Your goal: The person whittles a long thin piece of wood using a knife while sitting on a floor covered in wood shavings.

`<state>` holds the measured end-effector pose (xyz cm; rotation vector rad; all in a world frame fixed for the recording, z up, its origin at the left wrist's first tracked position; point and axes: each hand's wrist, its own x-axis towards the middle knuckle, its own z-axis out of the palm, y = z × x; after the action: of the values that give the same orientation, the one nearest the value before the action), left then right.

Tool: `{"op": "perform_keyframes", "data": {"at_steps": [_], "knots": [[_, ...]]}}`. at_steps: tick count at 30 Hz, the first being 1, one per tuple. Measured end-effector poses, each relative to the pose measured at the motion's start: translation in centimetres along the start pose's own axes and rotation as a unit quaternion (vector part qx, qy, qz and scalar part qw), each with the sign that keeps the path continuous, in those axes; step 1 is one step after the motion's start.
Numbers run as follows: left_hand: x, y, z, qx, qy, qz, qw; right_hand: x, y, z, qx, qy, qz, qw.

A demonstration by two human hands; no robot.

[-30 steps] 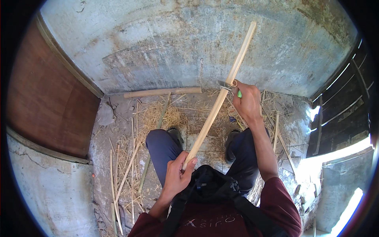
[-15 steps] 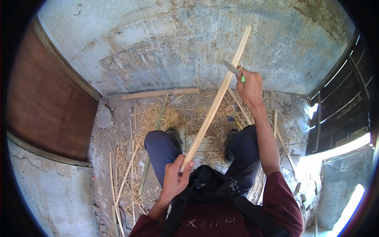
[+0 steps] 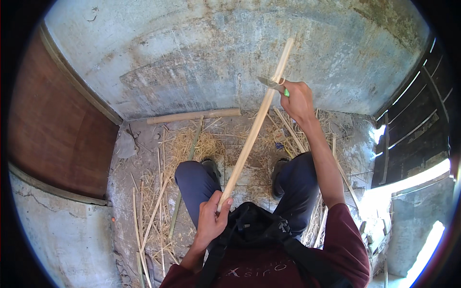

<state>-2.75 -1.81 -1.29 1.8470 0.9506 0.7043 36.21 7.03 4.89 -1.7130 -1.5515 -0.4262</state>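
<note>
My left hand [image 3: 213, 218] is closed round the near end of a long pale bamboo strip [image 3: 253, 132], just above my lap. The strip slants up and away to the right, its far end in front of the wall. In my right hand [image 3: 297, 102] is a knife [image 3: 271, 83] with a green handle, its blade lying across the upper part of the strip and pointing left. A thin curled shaving shows by the blade, next to my thumb. The blade's cutting edge is too small to make out.
Shavings [image 3: 192, 144] litter the floor round my feet. Several thin strips [image 3: 156, 206] lie at the left, with a green stick [image 3: 196, 139] among them. A bamboo pole [image 3: 192, 115] rests along the foot of the concrete wall [image 3: 192, 62]. A brown panel [image 3: 62, 115] stands left, dark slats [image 3: 415, 120] right.
The strip's far end has swung left and a little lower. My right hand and the knife have shifted left with it, the blade still across the strip. My left hand keeps its hold.
</note>
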Motion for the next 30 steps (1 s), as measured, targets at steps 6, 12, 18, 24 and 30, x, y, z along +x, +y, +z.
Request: {"op": "perform_keyframes", "data": {"at_steps": [6, 12, 18, 24, 30], "knots": [[0.0, -0.9, -0.4, 0.007, 0.011, -0.007, 1.0, 1.6, 1.2, 1.2, -0.024, -0.006, 0.02, 0.999], [-0.2, -1.1, -1.6, 0.02, 0.018, -0.013, 1.0, 3.1, 2.2, 2.5, -0.043, 0.029, 0.021, 0.998], [-1.9, -2.7, -1.8, 0.013, 0.014, -0.032, 0.999, 4.2, 5.6, 3.2, -0.08, 0.036, 0.085, 0.993], [-2.7, -3.3, -2.3, 0.022, 0.008, -0.045, 0.999, 4.8, 7.7, 4.3, -0.088, 0.005, 0.115, 0.989], [-3.2, -4.2, -3.9, 0.049, 0.019, -0.074, 0.996, 5.6, 14.1, 3.7, -0.14, -0.108, 0.226, 0.958]]}}
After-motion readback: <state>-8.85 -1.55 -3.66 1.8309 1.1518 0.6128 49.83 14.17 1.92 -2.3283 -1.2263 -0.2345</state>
